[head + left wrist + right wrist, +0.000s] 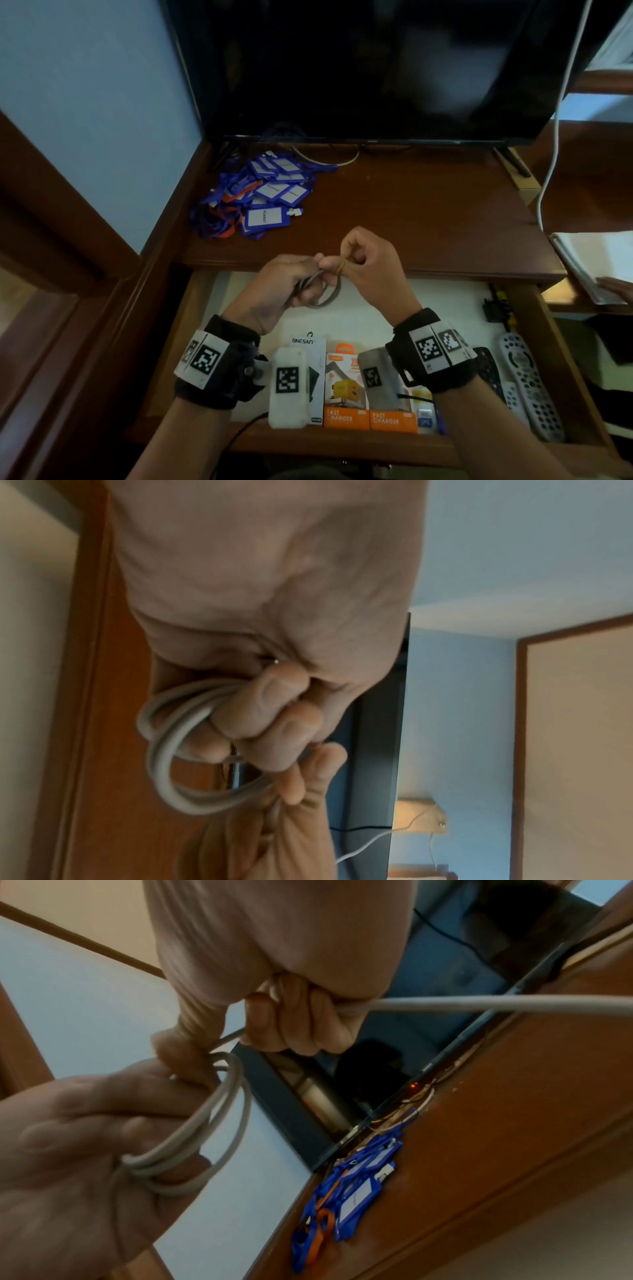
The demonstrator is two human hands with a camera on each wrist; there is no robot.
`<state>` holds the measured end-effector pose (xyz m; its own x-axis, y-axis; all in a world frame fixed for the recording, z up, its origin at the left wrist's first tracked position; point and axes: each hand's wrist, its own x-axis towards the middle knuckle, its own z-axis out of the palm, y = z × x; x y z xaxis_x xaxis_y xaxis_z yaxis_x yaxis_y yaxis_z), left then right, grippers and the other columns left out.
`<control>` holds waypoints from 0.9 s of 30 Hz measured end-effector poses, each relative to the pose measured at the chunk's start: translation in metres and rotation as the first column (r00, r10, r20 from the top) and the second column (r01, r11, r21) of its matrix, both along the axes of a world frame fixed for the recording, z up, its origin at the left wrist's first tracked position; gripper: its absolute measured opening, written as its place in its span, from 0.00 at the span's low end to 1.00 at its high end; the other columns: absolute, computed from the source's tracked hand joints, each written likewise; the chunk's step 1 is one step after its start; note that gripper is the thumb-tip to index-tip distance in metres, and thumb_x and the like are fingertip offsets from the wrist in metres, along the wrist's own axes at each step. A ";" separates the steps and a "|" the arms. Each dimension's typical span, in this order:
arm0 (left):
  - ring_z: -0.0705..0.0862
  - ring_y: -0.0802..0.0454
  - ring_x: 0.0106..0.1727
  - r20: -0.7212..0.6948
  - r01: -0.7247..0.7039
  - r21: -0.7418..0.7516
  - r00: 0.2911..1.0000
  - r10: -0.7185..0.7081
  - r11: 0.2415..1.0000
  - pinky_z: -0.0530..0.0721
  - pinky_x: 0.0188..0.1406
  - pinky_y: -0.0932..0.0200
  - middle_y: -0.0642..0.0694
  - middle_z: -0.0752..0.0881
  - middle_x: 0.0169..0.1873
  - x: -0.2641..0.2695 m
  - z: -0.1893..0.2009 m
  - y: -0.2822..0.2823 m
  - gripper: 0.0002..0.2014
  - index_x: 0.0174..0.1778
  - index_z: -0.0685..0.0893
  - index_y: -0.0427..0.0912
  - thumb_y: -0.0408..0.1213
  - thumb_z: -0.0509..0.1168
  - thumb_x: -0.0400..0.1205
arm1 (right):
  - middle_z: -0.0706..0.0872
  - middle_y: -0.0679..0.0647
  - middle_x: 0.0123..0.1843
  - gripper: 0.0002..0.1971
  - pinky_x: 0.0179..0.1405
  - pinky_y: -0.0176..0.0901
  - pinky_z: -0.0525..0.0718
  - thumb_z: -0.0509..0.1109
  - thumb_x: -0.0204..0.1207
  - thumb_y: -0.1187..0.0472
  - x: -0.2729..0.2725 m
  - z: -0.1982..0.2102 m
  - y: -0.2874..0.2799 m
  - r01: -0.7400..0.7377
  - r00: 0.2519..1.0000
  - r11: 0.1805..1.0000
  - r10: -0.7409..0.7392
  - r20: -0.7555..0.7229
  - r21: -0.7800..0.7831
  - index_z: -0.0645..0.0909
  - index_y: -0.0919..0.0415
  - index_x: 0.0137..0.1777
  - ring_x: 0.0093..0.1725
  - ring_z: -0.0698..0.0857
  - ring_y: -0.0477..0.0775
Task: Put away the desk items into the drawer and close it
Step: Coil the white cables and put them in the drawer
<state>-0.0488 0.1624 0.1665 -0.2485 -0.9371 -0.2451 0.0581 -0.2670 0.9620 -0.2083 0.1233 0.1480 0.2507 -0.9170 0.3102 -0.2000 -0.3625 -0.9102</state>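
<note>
**Cable coiled in both hands above the open drawer**

The grey cable (322, 294) hung as a small coil between the two hands, held in the air over the back of the open drawer (191, 329) and just in front of the desk (411, 212) edge. The left hand (281, 291) had its fingers curled round the gathered loops, so the coil drooped below and to the right of that grip. The right hand (366, 267) pinched a strand at the top of the coil, its other fingers closed over a free length that ran off to its right in the right wrist view. The coil's plane stood roughly upright, loops sagging toward the drawer. The left hand carried the bundle, so lowering it looked like that hand's job. A pile of blue badge holders (263, 195) lay on the desk behind. Charger boxes (346, 387) and remotes (527, 380) sat at the drawer's front.
</note>
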 end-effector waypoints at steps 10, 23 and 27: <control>0.63 0.57 0.15 -0.452 -0.232 0.147 0.849 0.274 0.962 0.76 0.35 0.63 0.53 0.63 0.19 0.034 -0.006 -0.009 0.20 0.25 0.75 0.47 0.44 0.54 0.84 | 0.73 0.46 0.23 0.12 0.24 0.33 0.68 0.75 0.71 0.72 -0.029 -0.036 0.002 0.052 0.975 0.974 -0.097 0.200 0.221 0.74 0.61 0.36 0.23 0.67 0.44; 0.73 0.55 0.28 -0.187 -0.462 -0.124 0.880 0.437 0.878 0.74 0.36 0.60 0.50 0.73 0.25 0.014 -0.013 -0.015 0.17 0.40 0.80 0.43 0.40 0.50 0.90 | 0.80 0.40 0.20 0.07 0.25 0.28 0.71 0.76 0.72 0.69 0.000 -0.038 0.009 -0.059 0.984 0.964 0.099 -0.146 0.259 0.83 0.61 0.34 0.20 0.76 0.39; 0.79 0.56 0.33 0.087 -0.361 -0.224 0.918 0.387 0.905 0.78 0.44 0.62 0.48 0.79 0.29 0.001 -0.017 -0.014 0.16 0.43 0.81 0.40 0.40 0.51 0.90 | 0.79 0.33 0.20 0.08 0.24 0.28 0.68 0.74 0.74 0.69 0.004 -0.030 0.010 -0.121 0.971 0.973 0.157 -0.180 0.197 0.84 0.60 0.35 0.20 0.74 0.40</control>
<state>-0.0475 0.1488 0.1496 0.1504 -0.9874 -0.0497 -0.0093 -0.0517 0.9986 -0.2039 0.1337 0.1183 0.4181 -0.9054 0.0731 -0.3381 -0.2299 -0.9126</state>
